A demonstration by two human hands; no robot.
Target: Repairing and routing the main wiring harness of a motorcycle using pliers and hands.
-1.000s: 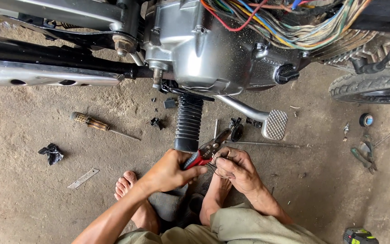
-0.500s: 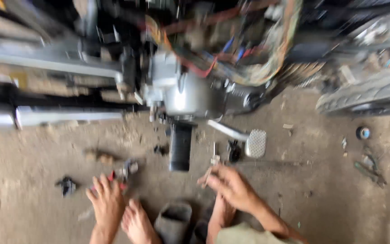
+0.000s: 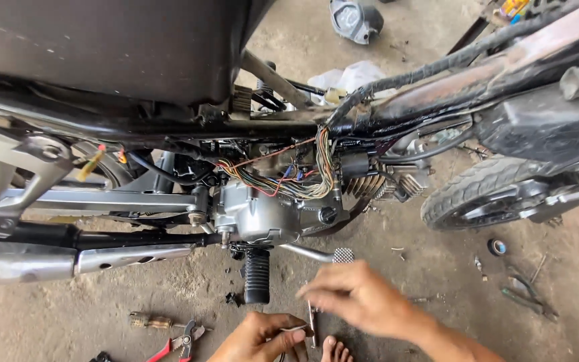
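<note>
My left hand [image 3: 259,338] is low in the view, its fingers curled and pinching a small thin metal piece [image 3: 294,328]. My right hand [image 3: 363,298] is blurred just above it, fingertips pinched at the top of a thin metal rod [image 3: 311,323] that hangs upright between the two hands. Both hands are in front of the motorcycle engine [image 3: 263,214], just below the black rubber footpeg [image 3: 257,275] and the brake pedal [image 3: 343,255]. Red-handled pliers [image 3: 174,344] lie on the floor left of my left hand. My bare toes [image 3: 333,350] show at the bottom edge.
A screwdriver [image 3: 150,322] lies beside the pliers. The exhaust pipe [image 3: 68,259] runs along the left, and a loose wiring bundle [image 3: 303,181] hangs over the engine. The tyre [image 3: 474,191] is at the right, with small tools [image 3: 527,298] and a small ring [image 3: 497,247] on the concrete.
My left hand has let go of the red-handled pliers, which now lie on the floor, and has come back beside my right hand. The view has risen, so more of the motorcycle shows.
</note>
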